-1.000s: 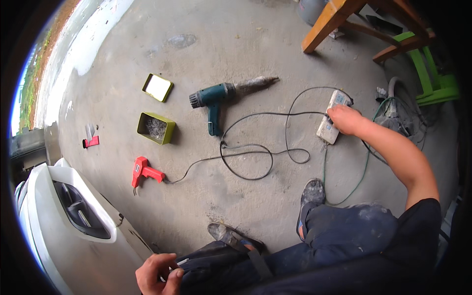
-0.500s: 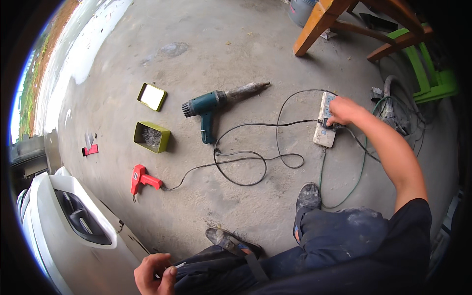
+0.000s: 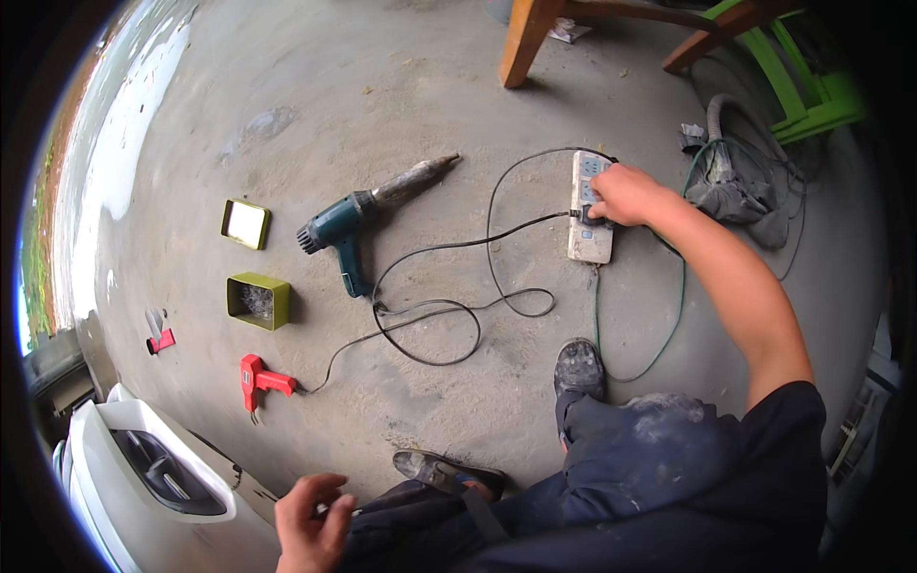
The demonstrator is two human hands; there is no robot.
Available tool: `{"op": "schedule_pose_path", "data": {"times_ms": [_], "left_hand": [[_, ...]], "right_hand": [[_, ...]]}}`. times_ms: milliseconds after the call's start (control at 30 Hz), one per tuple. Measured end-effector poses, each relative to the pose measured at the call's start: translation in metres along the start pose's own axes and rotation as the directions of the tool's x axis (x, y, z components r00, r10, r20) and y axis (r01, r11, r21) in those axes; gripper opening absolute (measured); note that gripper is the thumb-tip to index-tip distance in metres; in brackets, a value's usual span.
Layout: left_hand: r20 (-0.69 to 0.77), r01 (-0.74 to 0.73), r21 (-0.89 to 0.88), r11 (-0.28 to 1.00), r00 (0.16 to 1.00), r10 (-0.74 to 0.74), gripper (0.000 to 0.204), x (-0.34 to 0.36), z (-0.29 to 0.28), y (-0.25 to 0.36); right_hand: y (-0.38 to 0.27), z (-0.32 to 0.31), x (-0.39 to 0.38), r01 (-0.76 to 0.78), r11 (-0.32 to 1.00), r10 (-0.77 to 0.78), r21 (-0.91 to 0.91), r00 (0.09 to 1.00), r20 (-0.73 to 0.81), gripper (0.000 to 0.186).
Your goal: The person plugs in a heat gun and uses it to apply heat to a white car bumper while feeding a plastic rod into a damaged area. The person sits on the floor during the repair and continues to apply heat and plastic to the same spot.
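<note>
My right hand (image 3: pixel 626 196) reaches down to a dusty white power strip (image 3: pixel 590 252) on the floor. Its fingers are closed on a black plug (image 3: pixel 589 220) seated in the strip. At the lower left, my left hand (image 3: pixel 310 523) is raised with curled fingers. A small pale tip shows beside them, but what it belongs to is hidden. Black cords run from the strip across to a teal heat gun (image 3: pixel 336 225) and a red gun-shaped tool with two prongs (image 3: pixel 254 380), both lying on the concrete.
An olive tin (image 3: pixel 277 307) holds small wiry bits; its lid (image 3: pixel 246 224) lies behind it. A small red-handled tool (image 3: pixel 162 341) is farther left. A white car bumper (image 3: pixel 158 535) fills the lower left. Wooden legs (image 3: pixel 528 43), a green stool (image 3: pixel 821 110) and a grey hose (image 3: pixel 716 119) stand rightward.
The whole view has shifted, so floor items sit farther left. My right hand stays at the plug. My left hand's fingers have loosened slightly.
</note>
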State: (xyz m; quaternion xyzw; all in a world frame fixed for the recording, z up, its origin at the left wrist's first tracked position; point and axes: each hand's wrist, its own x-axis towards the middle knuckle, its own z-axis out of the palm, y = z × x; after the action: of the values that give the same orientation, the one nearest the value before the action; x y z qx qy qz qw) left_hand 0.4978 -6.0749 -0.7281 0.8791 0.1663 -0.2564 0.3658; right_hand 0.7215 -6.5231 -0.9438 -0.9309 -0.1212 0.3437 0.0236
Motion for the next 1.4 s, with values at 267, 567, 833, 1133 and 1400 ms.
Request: {"op": "schedule_pose_path", "data": {"times_ms": [267, 567, 833, 1133, 1400], "left_hand": [[0.384, -0.698, 0.335, 0.633, 0.715, 0.585, 0.02, 0.16, 0.169, 0.111], [0.357, -0.718, 0.509, 0.475, 0.678, 0.642, 0.024, 0.262, 0.337, 0.144], [0.474, -0.837, 0.456, 0.304, 0.517, 0.713, 0.018, 0.266, 0.348, 0.141], [0.393, -0.794, 0.388, 0.467, 0.602, 0.695, 0.018, 0.248, 0.341, 0.143], [0.216, -0.618, 0.34, 0.709, 0.785, 0.581, 0.03, 0.283, 0.279, 0.158]], "right_hand": [[0.022, 0.006, -0.066, -0.07, 0.997, 0.076, 0.035, 0.974, -0.215, 0.042], [-0.01, 0.031, -0.046, -0.088, 0.958, 0.039, -0.273, 0.983, -0.178, 0.011], [-0.011, 0.047, -0.05, -0.143, 0.98, 0.118, -0.136, 0.978, -0.174, 0.013], [-0.015, 0.046, -0.049, -0.123, 0.991, 0.109, -0.049, 0.968, -0.225, 0.014], [-0.008, 0.046, -0.047, -0.185, 0.982, 0.191, 0.048, 0.962, -0.195, 0.009]]}}
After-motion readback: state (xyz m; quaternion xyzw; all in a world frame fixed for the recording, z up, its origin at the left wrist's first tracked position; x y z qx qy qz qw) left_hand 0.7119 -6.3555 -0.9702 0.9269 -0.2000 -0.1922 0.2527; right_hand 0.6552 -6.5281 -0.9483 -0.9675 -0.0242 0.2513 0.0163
